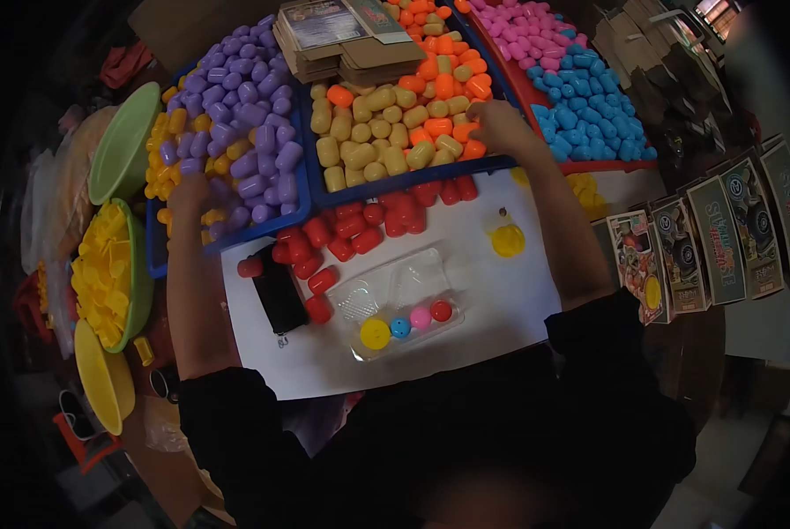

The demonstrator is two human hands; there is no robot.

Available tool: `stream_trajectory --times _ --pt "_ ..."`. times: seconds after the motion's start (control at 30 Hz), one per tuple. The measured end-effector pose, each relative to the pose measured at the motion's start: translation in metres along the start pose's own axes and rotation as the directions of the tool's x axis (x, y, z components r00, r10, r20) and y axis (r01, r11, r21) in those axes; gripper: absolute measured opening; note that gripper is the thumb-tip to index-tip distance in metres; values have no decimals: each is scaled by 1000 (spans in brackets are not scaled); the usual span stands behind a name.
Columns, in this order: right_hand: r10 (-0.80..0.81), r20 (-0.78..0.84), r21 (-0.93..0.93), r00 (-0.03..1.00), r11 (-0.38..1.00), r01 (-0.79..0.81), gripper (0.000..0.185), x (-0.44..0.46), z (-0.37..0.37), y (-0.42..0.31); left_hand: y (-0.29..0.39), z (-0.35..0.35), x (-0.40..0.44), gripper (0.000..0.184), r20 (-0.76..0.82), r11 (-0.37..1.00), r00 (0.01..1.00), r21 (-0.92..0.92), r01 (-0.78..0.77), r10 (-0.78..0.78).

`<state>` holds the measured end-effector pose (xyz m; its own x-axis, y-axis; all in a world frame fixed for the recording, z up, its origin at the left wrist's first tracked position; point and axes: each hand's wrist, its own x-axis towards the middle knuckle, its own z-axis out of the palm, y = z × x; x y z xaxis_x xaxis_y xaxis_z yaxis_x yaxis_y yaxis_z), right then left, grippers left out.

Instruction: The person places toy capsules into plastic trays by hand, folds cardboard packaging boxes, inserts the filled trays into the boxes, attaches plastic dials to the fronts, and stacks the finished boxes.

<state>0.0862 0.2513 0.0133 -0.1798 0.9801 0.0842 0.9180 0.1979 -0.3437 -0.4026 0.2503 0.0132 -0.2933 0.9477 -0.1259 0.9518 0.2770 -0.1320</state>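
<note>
My left hand (190,196) reaches into the blue tray (303,198) of purple capsules (245,113) and yellow-orange ones; its fingers are hidden in the dim area. My right hand (499,128) is at the near right part of a second blue tray (386,185), touching the orange capsules (444,85) beside the tan ones (361,155); what its fingers hold, if anything, is too small to make out. On the white sheet lies a clear plastic tray (393,286) with a yellow piece (376,334), a blue ball (400,327), a pink ball (421,317) and a red ball (441,310).
Red capsules (353,227) line the sheet's far edge beside a black object (277,295). Yellow pieces (506,240) lie right. Flattened boxes (351,40) rest over the trays. A red tray (607,165) holds pink and blue capsules; printed boxes (714,238) stand right, bowls (104,375) left.
</note>
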Motion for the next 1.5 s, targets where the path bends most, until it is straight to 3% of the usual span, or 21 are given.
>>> stream_trajectory --times 0.13,0.3,0.37,0.4,0.43,0.5,0.53,0.7,0.8,0.87,0.93,0.97,1.0,1.07,1.23,1.27,1.3,1.33,1.37,1.43,1.5 --pt "86 196 -310 977 951 -21 26 20 26 -17 -18 24 20 52 28 998 998 -5 -63 63" --pt "52 30 -80 998 996 -49 47 -10 -5 -21 -49 49 -14 43 -74 875 996 -484 14 -57" --pt "72 15 52 997 996 -73 47 -45 -13 -19 -71 59 -27 38 -219 599 938 -801 -16 -267" --pt "31 21 298 999 954 -36 46 -65 -15 -22 -77 56 -35 29 -41 143 962 -990 -2 -270" --pt "-3 12 528 1000 849 -4 46 -84 -16 -26 -47 30 -78 29 -75 -10 977 -997 -79 -202" --pt "-185 55 530 981 838 128 43 -123 -18 -41 16 -26 -168 30 -143 -341 988 -927 -155 -62" --pt "-359 80 530 930 806 265 41 -140 -17 -50 25 -16 -177 30 -169 -190 981 -970 -149 94" --pt "-286 334 230 898 949 216 40 -173 17 -91 132 2 -253 31 -232 347 670 -711 -611 705" --pt "-345 423 179 838 938 296 40 -172 38 -97 158 27 -260 29 -164 501 578 -346 -793 800" --pt "-392 484 226 782 920 321 41 -171 46 -92 155 22 -260 28 -138 521 595 -356 -776 792" --pt "-409 440 458 800 868 192 38 -172 53 -83 142 15 -254 29 -200 493 797 -692 -526 570" --pt "-412 435 467 801 864 190 38 -174 60 -76 132 18 -247 32 64 145 881 -989 -5 469" --pt "-212 323 643 923 764 -49 37 -176 68 -69 121 20 -246 32 68 155 881 -988 -6 468" --pt "34 260 798 965 555 -234 36 -180 70 -60 109 12 -254 33 224 -618 865 -622 481 448" --pt "134 458 823 879 -436 -363 25 -213 56 -39 115 20 -264 37 154 -464 838 -773 432 524" --pt "137 459 823 878 -437 -363 25 -214 55 -39 120 18 -265 37 157 -385 809 -818 428 566" --pt "70 448 894 891 -45 -446 27 -215 54 -41 126 21 -264 37 157 -384 808 -818 429 568" --pt "2 459 830 889 357 -429 30 -215 54 -44 135 27 -262 37 58 -91 842 -988 126 537" --pt "5 454 832 891 356 -426 30 -215 61 -46 144 31 -261 38 -54 221 840 -954 -203 539" --pt "-80 216 657 973 749 -84 49 -210 76 -54 157 36 -261 37 -110 289 828 -905 -312 549" --pt "-126 283 679 951 727 -105 58 -212 69 -60 165 43 -260 40 -217 478 781 -686 -549 586"
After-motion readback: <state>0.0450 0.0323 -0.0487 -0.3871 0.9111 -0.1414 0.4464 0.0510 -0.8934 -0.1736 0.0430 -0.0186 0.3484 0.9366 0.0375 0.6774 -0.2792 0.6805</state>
